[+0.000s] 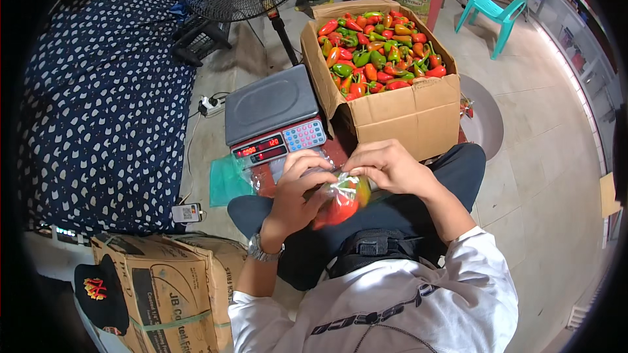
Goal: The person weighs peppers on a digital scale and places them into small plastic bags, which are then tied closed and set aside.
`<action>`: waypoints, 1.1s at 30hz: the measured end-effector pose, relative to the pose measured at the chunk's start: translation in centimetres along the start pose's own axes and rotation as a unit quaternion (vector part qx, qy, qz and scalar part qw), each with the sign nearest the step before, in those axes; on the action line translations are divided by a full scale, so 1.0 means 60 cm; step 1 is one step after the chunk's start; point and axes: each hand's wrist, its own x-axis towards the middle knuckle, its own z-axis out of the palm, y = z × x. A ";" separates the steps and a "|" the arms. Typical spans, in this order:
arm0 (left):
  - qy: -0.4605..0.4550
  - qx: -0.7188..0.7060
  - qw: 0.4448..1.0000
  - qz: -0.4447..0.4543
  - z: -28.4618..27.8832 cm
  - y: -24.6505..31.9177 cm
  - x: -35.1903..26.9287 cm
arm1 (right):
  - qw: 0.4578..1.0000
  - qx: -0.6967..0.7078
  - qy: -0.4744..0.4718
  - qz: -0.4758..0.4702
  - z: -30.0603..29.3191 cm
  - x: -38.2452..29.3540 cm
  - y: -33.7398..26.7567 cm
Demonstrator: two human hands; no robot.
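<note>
Both my hands are at the gathered neck of a clear plastic bag of red and green peppers (340, 204), held above my lap. My left hand (299, 193), with a metal watch on its wrist, has its fingers around the bag's left side and top. The fingertips of my right hand (387, 164) pinch the twisted neck from the right. Just beyond my hands stands a digital scale (272, 103) with a lit display and a bare grey platform. To its right is an open cardboard box (407, 120) filled with red, green and orange peppers (373, 54).
A green plastic bag (228, 184) lies left of my knee, near a phone (186, 213) on a cable. A standing fan (279, 24) rises behind the scale. Strapped cartons (171, 289) with a black cap (100, 294) are at lower left. A grey round basin (483, 122) lies right of the box.
</note>
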 end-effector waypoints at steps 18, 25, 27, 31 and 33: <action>0.082 0.021 0.996 -0.025 0.096 -0.053 0.011 | 0.963 0.102 0.080 0.238 0.040 -0.018 0.075; 0.015 -0.339 0.916 -0.212 0.101 -0.079 -0.012 | 0.937 -0.287 -0.027 -0.197 0.000 0.009 0.029; 0.036 -0.400 0.886 -0.231 0.108 -0.084 -0.018 | 0.920 -0.333 -0.041 -0.204 0.001 0.003 0.038; 0.079 -0.349 0.895 -0.266 0.122 -0.069 -0.020 | 0.955 -0.278 -0.019 -0.105 0.020 -0.004 0.064; 0.092 -0.264 0.931 -0.235 0.124 -0.059 -0.010 | 0.981 -0.188 0.043 0.025 0.035 -0.004 0.074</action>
